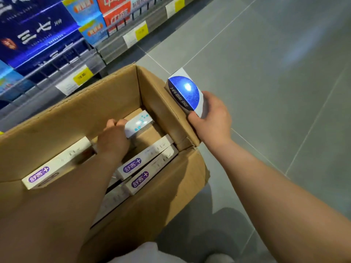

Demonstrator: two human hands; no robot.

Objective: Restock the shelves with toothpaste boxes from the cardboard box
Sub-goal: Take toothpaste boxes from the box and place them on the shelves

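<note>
An open cardboard box [98, 103] stands on the floor below me. Inside lie several white toothpaste boxes with purple logos [144, 158]. My left hand [114, 137] reaches down into it and closes on a white toothpaste box with teal dots [139, 122]. My right hand [212, 118] is outside the right wall of the cardboard box, gripping a white and blue toothpaste box [185, 92] held against that wall. The shelves [117, 44] run along the upper left.
Dark blue [36, 37], light blue [85, 12] and red [115, 12] toothpaste boxes fill the shelves, with yellow and white price tags [141, 32] on the shelf edges. Grey tiled floor [266, 73] spreads to the right. My shoe tip [218, 259] shows at the bottom.
</note>
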